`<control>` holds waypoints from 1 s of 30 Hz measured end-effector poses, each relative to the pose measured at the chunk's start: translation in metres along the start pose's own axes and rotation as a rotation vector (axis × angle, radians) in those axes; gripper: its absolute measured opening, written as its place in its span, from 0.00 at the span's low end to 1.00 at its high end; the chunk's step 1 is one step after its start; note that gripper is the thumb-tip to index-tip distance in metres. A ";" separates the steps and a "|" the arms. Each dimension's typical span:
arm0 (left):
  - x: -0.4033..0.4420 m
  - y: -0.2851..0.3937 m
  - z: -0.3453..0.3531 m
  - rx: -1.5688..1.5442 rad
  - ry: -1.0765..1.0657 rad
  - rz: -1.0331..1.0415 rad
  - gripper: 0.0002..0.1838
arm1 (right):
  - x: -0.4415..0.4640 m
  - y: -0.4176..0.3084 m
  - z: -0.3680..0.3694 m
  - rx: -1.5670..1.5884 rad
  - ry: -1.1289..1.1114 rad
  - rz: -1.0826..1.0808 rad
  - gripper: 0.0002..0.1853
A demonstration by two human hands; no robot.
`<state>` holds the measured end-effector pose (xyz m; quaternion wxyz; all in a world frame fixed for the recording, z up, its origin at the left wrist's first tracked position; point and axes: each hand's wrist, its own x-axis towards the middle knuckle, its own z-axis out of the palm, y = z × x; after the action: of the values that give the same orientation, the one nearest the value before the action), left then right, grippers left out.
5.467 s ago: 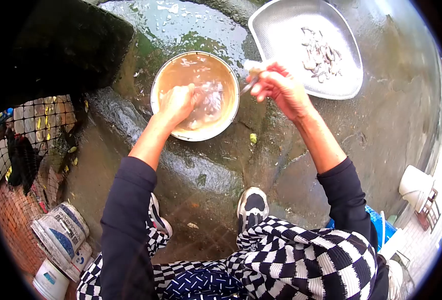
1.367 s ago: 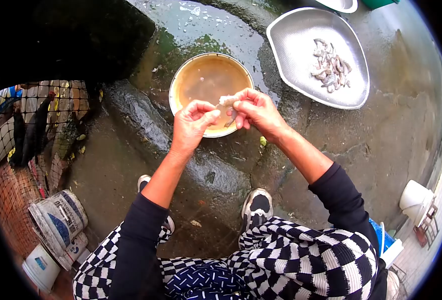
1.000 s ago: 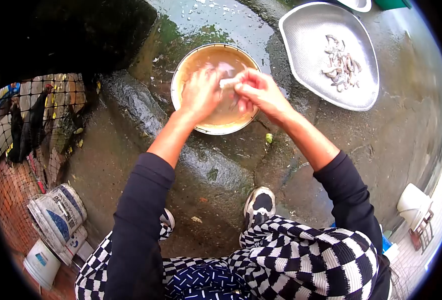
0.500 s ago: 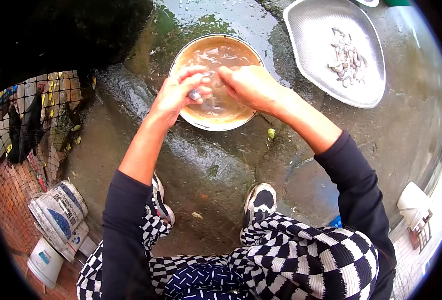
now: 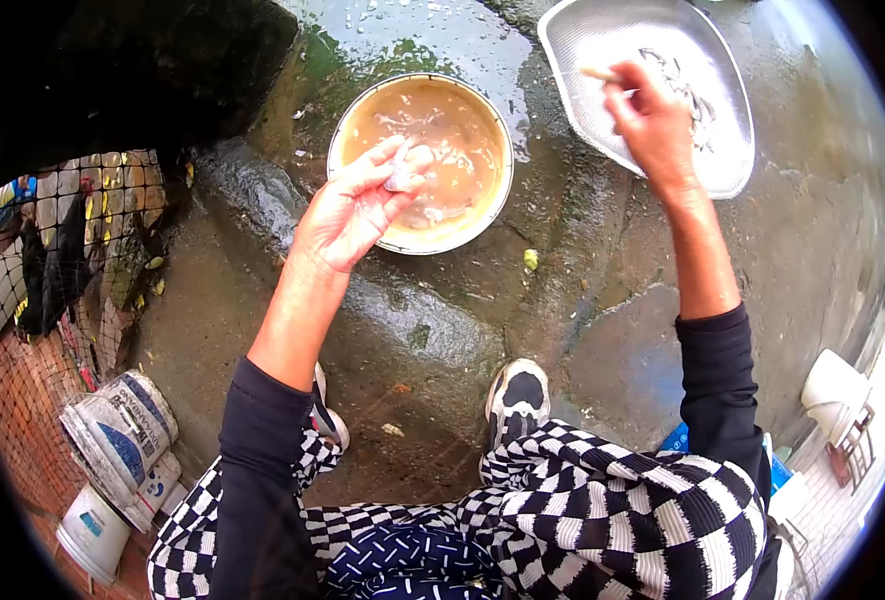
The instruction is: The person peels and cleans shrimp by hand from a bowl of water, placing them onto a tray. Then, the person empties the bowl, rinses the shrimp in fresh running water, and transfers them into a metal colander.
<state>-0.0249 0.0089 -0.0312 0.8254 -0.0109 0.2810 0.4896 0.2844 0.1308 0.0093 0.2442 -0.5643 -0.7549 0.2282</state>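
Note:
My left hand (image 5: 357, 210), palm up, holds a small greyish shrimp (image 5: 398, 178) in its curled fingers over the near left part of the round basin (image 5: 503, 185). Cloudy brown water with ripples and pale bits fills the basin. My right hand (image 5: 650, 120) is over the left part of the metal mesh tray (image 5: 587, 100), its fingers pinched on a small pale piece (image 5: 600, 74), blurred by motion. Several grey shrimp (image 5: 702, 115) lie in the tray, partly hidden behind that hand.
A yellow-green scrap (image 5: 530, 260) lies on the wet concrete. Black netting (image 5: 42, 370) and stacked white buckets (image 5: 122, 430) stand at the left. A white bucket (image 5: 834, 395) is at the far right. My shoes (image 5: 518, 400) are below the basin.
My right hand has moved from the basin up and right to the tray, with a pale piece between its fingers. My left hand stays by the basin, still holding the shrimp. The water is still rippled.

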 end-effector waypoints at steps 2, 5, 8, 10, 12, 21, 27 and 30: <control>-0.002 -0.004 0.006 -0.079 -0.056 -0.026 0.21 | 0.003 0.025 -0.022 -0.280 0.012 0.065 0.13; -0.005 -0.012 0.026 -0.042 0.122 0.038 0.20 | -0.008 0.041 -0.020 -0.340 0.082 -0.031 0.20; -0.004 -0.021 0.035 0.112 0.173 0.080 0.18 | -0.026 0.003 -0.004 -0.050 -0.039 -0.067 0.24; -0.004 -0.026 0.037 0.230 0.264 0.065 0.18 | -0.040 -0.035 0.016 0.186 -0.136 -0.372 0.21; -0.003 -0.033 0.037 0.225 0.255 0.045 0.18 | -0.053 -0.058 0.040 0.288 -0.269 -0.460 0.17; -0.008 -0.060 0.032 0.207 0.269 0.053 0.17 | -0.071 -0.064 0.072 0.276 -0.346 -0.579 0.11; 0.001 -0.049 0.032 0.895 0.329 0.082 0.13 | -0.069 -0.069 0.073 0.692 -0.486 -0.090 0.09; 0.024 -0.023 0.008 1.620 0.254 0.532 0.16 | -0.065 -0.069 0.071 0.812 -0.446 0.040 0.06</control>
<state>0.0062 0.0184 -0.0418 0.3989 0.5929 0.6269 0.3104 0.2046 0.0456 -0.0098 0.2726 -0.3745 -0.6274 0.6260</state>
